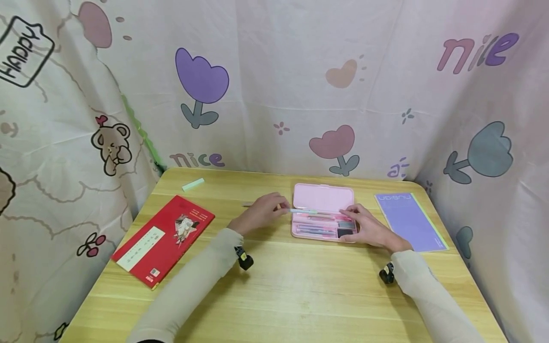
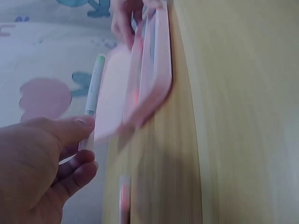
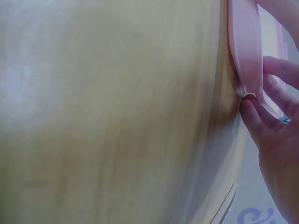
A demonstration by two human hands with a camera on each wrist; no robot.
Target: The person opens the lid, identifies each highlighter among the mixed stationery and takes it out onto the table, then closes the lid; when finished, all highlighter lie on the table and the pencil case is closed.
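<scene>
A pink pencil case [image 1: 323, 196] lies with its lid up on the table, pens and pencils [image 1: 316, 230] in its compartments. Between thumb and fingers, my left hand [image 1: 265, 211] pinches a slim white marker with a pale green end [image 2: 96, 81]. In the head view the marker reaches over the case's left side. My right hand [image 1: 368, 227] holds the right end of the case, thumb at the near corner and fingers over the rim, as the right wrist view shows too. Another pen [image 2: 124, 198] lies on the table by my left hand, partly hidden in the head view.
A red book [image 1: 171, 238] lies at the left, with a pale green eraser-like block [image 1: 193, 184] behind it. At the right is a purple notebook [image 1: 409, 221]. A printed curtain [image 1: 266, 85] hangs along the table's back edge [image 1: 240, 172] and sides.
</scene>
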